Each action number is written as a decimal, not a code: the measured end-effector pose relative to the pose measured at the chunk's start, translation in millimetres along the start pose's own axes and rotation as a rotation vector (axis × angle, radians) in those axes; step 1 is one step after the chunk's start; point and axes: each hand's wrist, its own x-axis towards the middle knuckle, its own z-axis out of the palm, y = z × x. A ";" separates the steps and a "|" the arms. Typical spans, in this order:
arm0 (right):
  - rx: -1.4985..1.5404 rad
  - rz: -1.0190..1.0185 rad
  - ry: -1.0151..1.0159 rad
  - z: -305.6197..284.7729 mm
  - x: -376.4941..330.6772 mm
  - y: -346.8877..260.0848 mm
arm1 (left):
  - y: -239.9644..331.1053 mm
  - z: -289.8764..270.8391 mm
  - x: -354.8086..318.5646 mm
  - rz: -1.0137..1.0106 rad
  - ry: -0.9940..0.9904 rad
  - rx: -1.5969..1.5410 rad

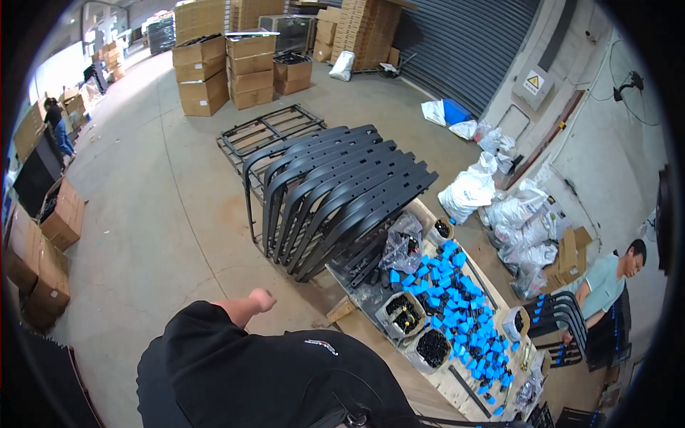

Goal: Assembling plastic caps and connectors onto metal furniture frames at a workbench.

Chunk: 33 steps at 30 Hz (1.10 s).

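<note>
My left hand point(262, 300) hangs over the concrete floor at the end of a bare forearm and black sleeve. Its fingers look curled in, and nothing shows in them. Nearest to it, a row of black curved metal frame parts point(335, 189) leans close together beyond the hand. To the right stands a work table point(371, 322) strewn with many blue-and-black plastic pieces point(457, 303). A bin of black parts with some yellow point(404, 316) and a bin of small black parts point(432, 348) sit on its near side. My right hand is out of the picture.
Cardboard boxes point(203, 78) are stacked at the back; others point(61, 214) line the left. White sacks point(517, 214) lie along the right wall. A co-worker point(606, 285) handles black curved parts beyond the table. A black metal rack point(271, 128) stands behind the frame parts.
</note>
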 end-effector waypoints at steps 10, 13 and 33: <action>-0.085 -0.039 -0.050 46.0 50.5 -63.8 | 140.1 -260.6 87.6 0.580 0.986 -0.338; -0.104 -0.045 0.002 65.9 59.2 -98.2 | 180.5 -320.3 130.5 0.790 1.337 -0.085; -0.413 0.064 0.063 140.1 -16.0 -167.2 | 158.2 -514.3 220.5 0.363 0.661 0.307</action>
